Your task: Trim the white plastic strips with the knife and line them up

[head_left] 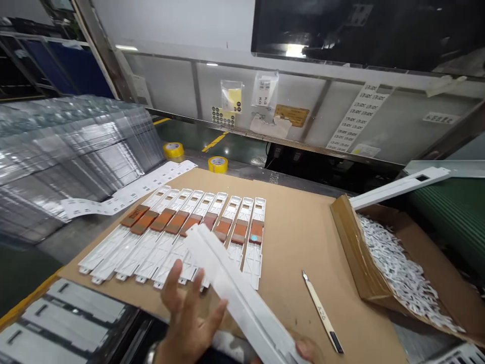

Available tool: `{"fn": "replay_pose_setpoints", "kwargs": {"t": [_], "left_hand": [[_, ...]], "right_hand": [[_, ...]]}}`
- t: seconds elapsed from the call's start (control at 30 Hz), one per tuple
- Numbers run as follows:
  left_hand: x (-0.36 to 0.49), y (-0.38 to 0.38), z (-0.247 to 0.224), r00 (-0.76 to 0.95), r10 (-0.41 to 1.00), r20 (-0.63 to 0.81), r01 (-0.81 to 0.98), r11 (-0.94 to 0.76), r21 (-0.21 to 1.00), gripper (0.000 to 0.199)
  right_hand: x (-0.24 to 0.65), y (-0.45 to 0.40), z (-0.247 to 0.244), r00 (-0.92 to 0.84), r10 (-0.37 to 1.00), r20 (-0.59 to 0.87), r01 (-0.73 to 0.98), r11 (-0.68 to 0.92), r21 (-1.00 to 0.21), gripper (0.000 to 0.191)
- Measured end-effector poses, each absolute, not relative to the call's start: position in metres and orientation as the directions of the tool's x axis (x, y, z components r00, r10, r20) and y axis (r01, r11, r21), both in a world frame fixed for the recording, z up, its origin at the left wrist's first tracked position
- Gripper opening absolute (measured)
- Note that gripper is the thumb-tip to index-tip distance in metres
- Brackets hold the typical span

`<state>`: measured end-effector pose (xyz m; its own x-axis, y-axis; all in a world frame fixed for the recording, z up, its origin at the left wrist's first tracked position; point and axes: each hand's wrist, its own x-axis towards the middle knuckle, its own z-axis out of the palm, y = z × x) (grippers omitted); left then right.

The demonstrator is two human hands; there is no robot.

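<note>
A long white plastic part (242,298) slants across the lower middle, its far end raised over the cardboard sheet. My right hand (306,349) grips its near end at the bottom edge, thumb on top. My left hand (191,316) is just left of the part, palm up with its fingers spread, holding nothing. Beyond it, several similar white parts (252,265) lie side by side, with reddish-brown blocks (224,229) resting across them. One block carries a light blue dot.
A white craft knife (322,316) lies on the cardboard sheet (295,237). At right stands a carton (350,253) of small white pieces, a white strip across its corner. Yellow tape rolls (217,164) sit behind; stacked clear trays (76,146) stand left.
</note>
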<state>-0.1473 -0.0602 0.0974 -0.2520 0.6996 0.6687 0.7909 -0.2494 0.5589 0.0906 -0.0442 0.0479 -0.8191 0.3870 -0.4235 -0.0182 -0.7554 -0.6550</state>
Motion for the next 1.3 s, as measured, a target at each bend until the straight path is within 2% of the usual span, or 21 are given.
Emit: {"fn": "replay_pose_setpoints", "kwargs": {"t": [0.03,0.07,0.1,0.13,0.2,0.27,0.33,0.4,0.43,0.47,0.53,0.57,0.63,0.73,0.83,0.9,1.13,1.3], "left_hand": [[-0.159,-0.058,0.107,0.049,0.748,0.662,0.889,-0.335,0.312,0.069],[-0.170,-0.055,0.117,0.297,0.770,0.564,0.889,-0.439,0.131,0.066],[-0.180,-0.050,0.127,0.409,0.777,0.479,0.872,-0.487,0.047,0.063],[-0.186,-0.045,0.136,0.460,0.790,0.407,0.858,-0.513,0.027,0.057],[-0.194,-0.035,0.147,0.480,0.848,0.225,0.845,-0.516,0.142,0.040],[-0.194,-0.029,0.147,0.482,0.875,0.048,0.813,-0.467,0.349,0.030],[-0.189,-0.029,0.139,0.436,0.898,-0.060,0.762,-0.333,0.556,0.027],[-0.181,-0.036,0.126,0.304,0.943,-0.138,0.690,-0.118,0.714,0.022],[-0.175,-0.040,0.120,0.239,0.954,-0.179,0.627,-0.011,0.779,0.020],[-0.169,-0.046,0.115,0.185,0.959,-0.217,0.538,0.086,0.838,0.020],[-0.156,-0.056,0.107,0.142,0.940,-0.311,0.252,0.269,0.930,0.028],[-0.149,-0.060,0.105,0.148,0.920,-0.362,0.080,0.354,0.932,0.033],[-0.137,-0.066,0.100,0.208,0.885,-0.417,-0.218,0.457,0.862,0.040],[-0.125,-0.069,0.091,0.266,0.900,-0.344,-0.423,0.430,0.798,0.044],[-0.121,-0.071,0.083,0.260,0.930,-0.259,-0.487,0.358,0.796,0.042],[-0.122,-0.072,0.082,0.244,0.935,-0.257,-0.517,0.349,0.782,0.043],[-0.133,-0.078,0.094,0.138,0.913,-0.383,-0.520,0.396,0.757,0.046],[-0.141,-0.084,0.091,0.061,0.896,-0.439,-0.551,0.397,0.734,0.044]], "right_hand": [[0.093,-0.043,0.046,-0.832,0.367,-0.416,-0.043,-0.790,-0.612,0.090],[0.095,-0.041,0.046,-0.846,0.343,-0.407,-0.054,-0.816,-0.575,0.088],[0.098,-0.037,0.048,-0.856,0.329,-0.399,-0.059,-0.829,-0.556,0.086],[0.101,-0.033,0.052,-0.860,0.323,-0.395,-0.053,-0.826,-0.561,0.083],[0.108,-0.022,0.062,-0.878,0.276,-0.391,0.003,-0.814,-0.580,0.078],[0.112,-0.010,0.073,-0.898,0.214,-0.386,0.068,-0.796,-0.601,0.086],[0.111,0.000,0.081,-0.896,0.256,-0.363,0.033,-0.777,-0.629,0.097],[0.104,0.006,0.086,-0.823,0.465,-0.327,-0.139,-0.722,-0.678,0.097],[0.099,0.008,0.087,-0.747,0.587,-0.313,-0.221,-0.663,-0.716,0.090],[0.093,0.008,0.087,-0.658,0.689,-0.303,-0.273,-0.593,-0.757,0.080],[0.079,0.005,0.086,-0.511,0.808,-0.292,-0.266,-0.472,-0.840,0.063],[0.072,0.002,0.085,-0.462,0.839,-0.288,-0.226,-0.426,-0.876,0.059],[0.059,-0.005,0.083,-0.431,0.859,-0.277,-0.138,-0.366,-0.920,0.055],[0.043,-0.013,0.081,-0.434,0.871,-0.228,-0.070,-0.285,-0.956,0.050],[0.033,-0.014,0.082,-0.443,0.877,-0.186,-0.048,-0.231,-0.972,0.043],[0.027,-0.012,0.083,-0.447,0.874,-0.189,-0.047,-0.234,-0.971,0.041],[0.013,-0.007,0.088,-0.473,0.854,-0.219,-0.058,-0.278,-0.959,0.037],[0.006,-0.006,0.092,-0.505,0.840,-0.198,-0.009,-0.235,-0.972,0.036]]}}
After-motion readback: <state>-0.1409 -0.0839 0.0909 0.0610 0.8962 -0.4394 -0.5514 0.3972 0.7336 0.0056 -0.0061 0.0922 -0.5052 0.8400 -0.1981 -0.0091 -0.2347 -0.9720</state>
